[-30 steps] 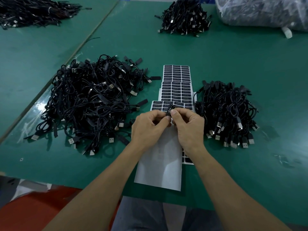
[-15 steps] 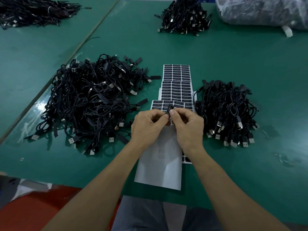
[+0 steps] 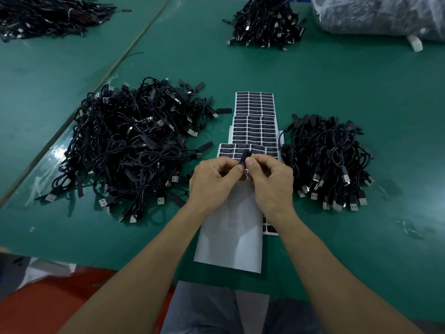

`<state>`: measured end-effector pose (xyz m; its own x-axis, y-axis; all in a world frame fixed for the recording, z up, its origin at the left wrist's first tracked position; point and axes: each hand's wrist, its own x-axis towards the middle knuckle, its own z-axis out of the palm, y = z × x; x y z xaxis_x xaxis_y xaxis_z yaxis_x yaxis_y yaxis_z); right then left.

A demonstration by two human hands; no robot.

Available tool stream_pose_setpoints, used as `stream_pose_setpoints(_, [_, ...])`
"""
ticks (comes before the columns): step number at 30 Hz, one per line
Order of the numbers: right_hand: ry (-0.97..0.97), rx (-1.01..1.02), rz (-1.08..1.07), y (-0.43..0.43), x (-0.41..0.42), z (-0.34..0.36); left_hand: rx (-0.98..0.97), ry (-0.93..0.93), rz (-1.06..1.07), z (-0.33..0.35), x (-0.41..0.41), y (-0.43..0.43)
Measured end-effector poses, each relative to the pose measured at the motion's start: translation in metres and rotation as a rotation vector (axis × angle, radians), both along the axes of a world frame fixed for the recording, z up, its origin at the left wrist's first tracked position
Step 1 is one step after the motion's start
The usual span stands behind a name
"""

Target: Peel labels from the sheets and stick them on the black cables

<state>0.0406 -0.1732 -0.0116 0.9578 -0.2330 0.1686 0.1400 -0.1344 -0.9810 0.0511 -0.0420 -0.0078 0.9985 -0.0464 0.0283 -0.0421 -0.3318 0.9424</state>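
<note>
Cable piece [image 3: 245, 157]: small black block, pinched at both hands' fingertips, raised just above the near label sheet; a label is judged to be getting pressed on.
Left hand [image 3: 214, 182]: curled, steadying the piece.
Right hand [image 3: 272, 182]: curled, thumb laid on top, likely for smoothing.
Label sheets [image 3: 255, 116]: overlapped straight ahead, within reach.
Spent backing [image 3: 231, 237]: white, bare, under the wrists.
Left heap [image 3: 134, 145], right heap [image 3: 330, 153]: cables kept apart on the worktop [image 3: 361, 80], presumably done and undone; which is which cannot be told.

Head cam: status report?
Left hand and right hand both pinch small black piece above label sheets. Label itself too small to tell. Nothing blocking.
</note>
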Motion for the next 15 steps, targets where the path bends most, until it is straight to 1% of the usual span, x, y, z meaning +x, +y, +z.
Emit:
stream_pose_setpoints(6, [0.012, -0.010, -0.011, 0.0005, 0.0007, 0.0010, -0.007, -0.003, -0.010, -0.0012, 0.0013, 0.0006])
stream_pose_setpoints(15, [0.011, 0.041, -0.046, 0.0025, -0.0027, 0.0053, -0.013, -0.006, 0.004, -0.0007, 0.0011, -0.0003])
